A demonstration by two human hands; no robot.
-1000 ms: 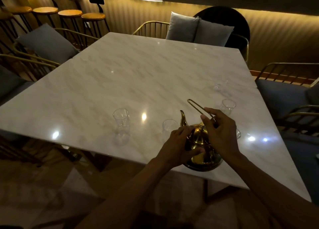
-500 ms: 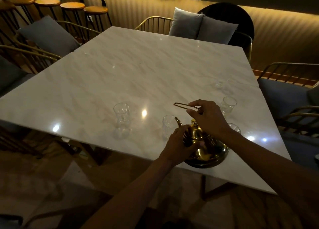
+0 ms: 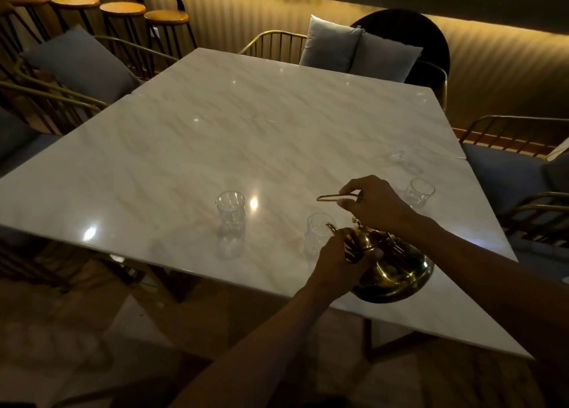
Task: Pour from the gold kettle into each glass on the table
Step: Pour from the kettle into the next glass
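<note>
The gold kettle [image 3: 397, 269] sits tilted at the lower right of the frame, at the near edge of the marble table [image 3: 246, 130], spout pointing up-left toward a glass [image 3: 317, 235] just beside it. The right hand [image 3: 375, 206] pinches the thin wire handle [image 3: 337, 196], fingers closed on it above the lid. The left hand [image 3: 341, 261] curls against the kettle's left side by the spout, fingers partly closed on the body. A second glass [image 3: 230, 209] stands left of centre, well apart from the kettle. A third glass [image 3: 419, 192] stands at right, behind the right hand, and a faint fourth glass [image 3: 398, 155] lies further up right
</note>
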